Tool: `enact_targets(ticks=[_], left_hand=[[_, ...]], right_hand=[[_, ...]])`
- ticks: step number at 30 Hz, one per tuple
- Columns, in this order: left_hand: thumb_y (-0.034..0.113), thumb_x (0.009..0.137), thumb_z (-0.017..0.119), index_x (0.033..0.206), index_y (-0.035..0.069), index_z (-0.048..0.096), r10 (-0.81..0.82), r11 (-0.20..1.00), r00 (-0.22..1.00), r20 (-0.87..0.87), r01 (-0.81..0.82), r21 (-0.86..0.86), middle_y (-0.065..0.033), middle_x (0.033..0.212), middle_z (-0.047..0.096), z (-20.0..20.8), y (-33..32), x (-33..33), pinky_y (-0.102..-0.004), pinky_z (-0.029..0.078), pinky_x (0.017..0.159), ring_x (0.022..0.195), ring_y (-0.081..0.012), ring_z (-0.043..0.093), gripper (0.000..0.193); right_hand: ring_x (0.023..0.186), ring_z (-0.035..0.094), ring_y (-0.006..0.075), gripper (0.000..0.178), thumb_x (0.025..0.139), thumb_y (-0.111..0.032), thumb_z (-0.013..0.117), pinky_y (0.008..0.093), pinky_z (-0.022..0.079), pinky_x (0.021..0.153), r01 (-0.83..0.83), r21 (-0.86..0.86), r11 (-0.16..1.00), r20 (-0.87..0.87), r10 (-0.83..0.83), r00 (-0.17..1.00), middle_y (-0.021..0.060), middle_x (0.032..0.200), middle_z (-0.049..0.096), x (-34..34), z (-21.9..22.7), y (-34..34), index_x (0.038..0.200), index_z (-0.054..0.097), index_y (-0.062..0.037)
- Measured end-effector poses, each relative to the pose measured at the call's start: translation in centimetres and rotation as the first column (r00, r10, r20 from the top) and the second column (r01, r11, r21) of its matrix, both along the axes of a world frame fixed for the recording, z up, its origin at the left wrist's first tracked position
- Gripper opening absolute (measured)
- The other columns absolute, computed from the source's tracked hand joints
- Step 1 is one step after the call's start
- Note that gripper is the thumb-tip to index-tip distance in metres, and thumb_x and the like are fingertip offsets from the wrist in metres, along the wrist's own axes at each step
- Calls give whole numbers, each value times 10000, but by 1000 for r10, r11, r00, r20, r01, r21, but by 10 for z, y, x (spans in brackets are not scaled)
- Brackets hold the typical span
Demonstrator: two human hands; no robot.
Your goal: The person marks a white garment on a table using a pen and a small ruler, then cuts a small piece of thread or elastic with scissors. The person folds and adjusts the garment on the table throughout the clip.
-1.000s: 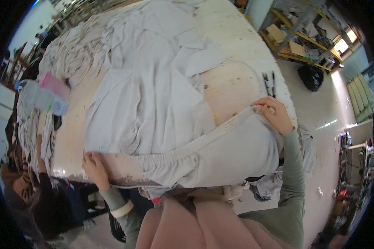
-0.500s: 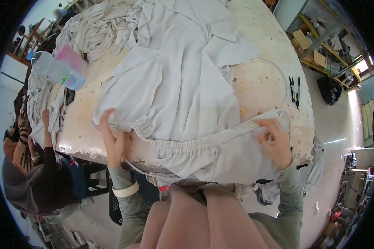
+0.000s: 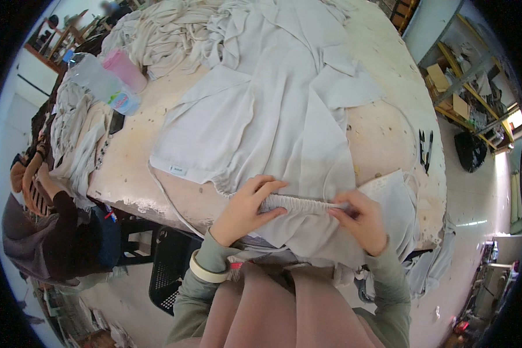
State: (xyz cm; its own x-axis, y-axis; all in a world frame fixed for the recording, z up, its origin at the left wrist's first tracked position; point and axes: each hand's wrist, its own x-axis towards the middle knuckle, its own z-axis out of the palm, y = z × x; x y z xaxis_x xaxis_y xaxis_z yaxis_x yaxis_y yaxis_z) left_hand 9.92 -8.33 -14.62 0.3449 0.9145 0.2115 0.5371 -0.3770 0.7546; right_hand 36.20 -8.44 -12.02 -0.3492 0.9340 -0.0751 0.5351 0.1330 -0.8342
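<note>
A pale grey garment (image 3: 267, 133) is spread over the table, with a gathered elastic waistband (image 3: 301, 205) along its near part. My left hand (image 3: 243, 210) grips the left stretch of that band, fingers above and thumb below. At the band's right, my right hand (image 3: 362, 220) pinches the cloth between thumb and fingers. Between the hands the band runs nearly straight, and loose fabric below it hangs over the near table edge. A small white label (image 3: 178, 170) shows at the garment's left corner, beside a thin cord trailing over the edge.
The worn table (image 3: 133, 168) also bears a heap of pale cloth (image 3: 162, 40), a clear bottle (image 3: 98, 84), a pink cup (image 3: 124, 71) and black pens (image 3: 426, 152). At left, another person's arm (image 3: 55, 188) reaches to the table. A black chair (image 3: 171, 261) stands below the edge.
Both hands have come inward onto the waistband, the left moving right from the label corner and the right moving left. Both now grip the band; the view has shifted slightly.
</note>
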Motion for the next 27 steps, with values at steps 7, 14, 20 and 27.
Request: enact_targets(ticks=[7,14,20,27], left_hand=[[23,679,693,1074,87,667,285,933,929,-237,-213,290,-74,1024,645,10,21,-58,-362,469,829,971,-286,581,401],[76,670,792,887,-1,708,-243,874,961,131,275,-400,-96,808,703,62,12,-97,-264,481,631,725,-112,638,245],[227,872,690,950,-44,666,-131,795,894,429,353,-493,-1,797,636,58,14,-80,-206,439,685,746,-53,521,283],[304,950,580,1092,-27,608,319,754,823,470,80,-652,9,888,631,41,11,-23,-211,444,721,793,-49,530,361]], right_hand=[[652,570,67,210,786,-103,734,210,411,529,251,-122,960,-513,-277,812,7,735,604,56,66,-14,929,625,5],[636,528,42,214,706,-102,767,159,362,563,10,-106,994,-242,-35,970,-34,682,566,105,98,16,862,636,-35],[529,467,13,191,774,-149,745,156,329,464,394,-79,916,-203,-401,893,-24,692,580,87,78,51,880,639,-31],[562,494,26,199,843,-171,700,184,412,481,449,8,894,-331,-421,845,5,806,604,27,51,62,929,622,-10]])
